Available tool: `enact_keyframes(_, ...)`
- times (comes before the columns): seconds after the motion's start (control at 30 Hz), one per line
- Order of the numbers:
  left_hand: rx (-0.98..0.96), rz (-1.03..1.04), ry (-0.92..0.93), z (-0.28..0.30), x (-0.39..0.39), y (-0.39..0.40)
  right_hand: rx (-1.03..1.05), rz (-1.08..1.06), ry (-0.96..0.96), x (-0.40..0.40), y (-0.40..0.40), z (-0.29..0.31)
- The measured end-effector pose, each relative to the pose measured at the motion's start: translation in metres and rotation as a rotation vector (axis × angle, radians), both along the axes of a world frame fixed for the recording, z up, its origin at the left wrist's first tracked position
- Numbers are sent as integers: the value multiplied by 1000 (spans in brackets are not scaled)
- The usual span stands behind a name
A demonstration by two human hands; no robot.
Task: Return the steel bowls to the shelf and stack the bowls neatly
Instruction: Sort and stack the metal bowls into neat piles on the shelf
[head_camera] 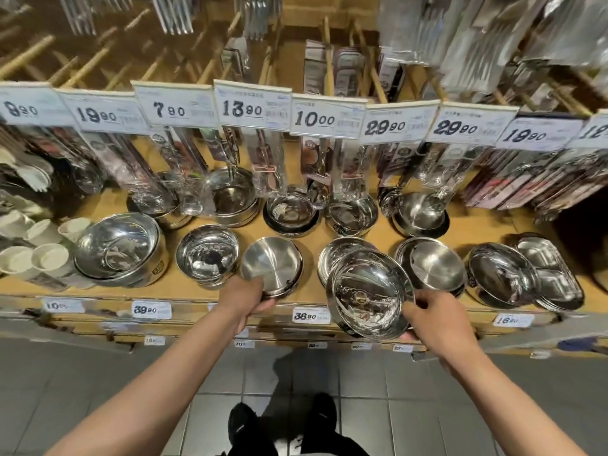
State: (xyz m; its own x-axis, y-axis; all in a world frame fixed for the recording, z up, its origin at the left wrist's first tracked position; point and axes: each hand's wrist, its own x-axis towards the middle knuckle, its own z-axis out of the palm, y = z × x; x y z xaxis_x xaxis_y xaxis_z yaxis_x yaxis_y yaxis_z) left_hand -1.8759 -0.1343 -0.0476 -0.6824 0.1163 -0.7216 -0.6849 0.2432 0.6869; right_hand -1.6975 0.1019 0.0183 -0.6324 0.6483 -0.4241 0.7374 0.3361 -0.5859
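My left hand point(245, 299) grips the near rim of a small brushed steel bowl point(274, 263), which sits tilted on a short stack at the front of the wooden shelf point(184, 287). My right hand point(434, 315) holds a wide shiny steel bowl point(367, 292) by its right rim, tilted toward me over the shelf's front edge. Just behind it lies a stack of similar shiny bowls point(340, 250).
More steel bowls stand along the shelf: a large one point(120, 246), a footed one point(207, 253), a brushed stack point(432, 263), a shiny stack point(501, 274) and divided trays point(549, 274). White cups point(49, 256) sit at left. Packaged cutlery and price tags point(324, 118) hang above.
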Motion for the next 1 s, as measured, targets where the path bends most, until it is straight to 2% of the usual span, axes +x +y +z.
enact_keyframes(0.4,22,51,136,85,-5,-96,-86,-2,18,-79,-73,-20)
enact_keyframes(0.77,-24,122,120,77,-33,-163,49,-85,-108,-121,-127,-57)
enact_keyframes(1.0,-23,104,110,71,-51,-176,3,-231,-90,-128,-143,-76)
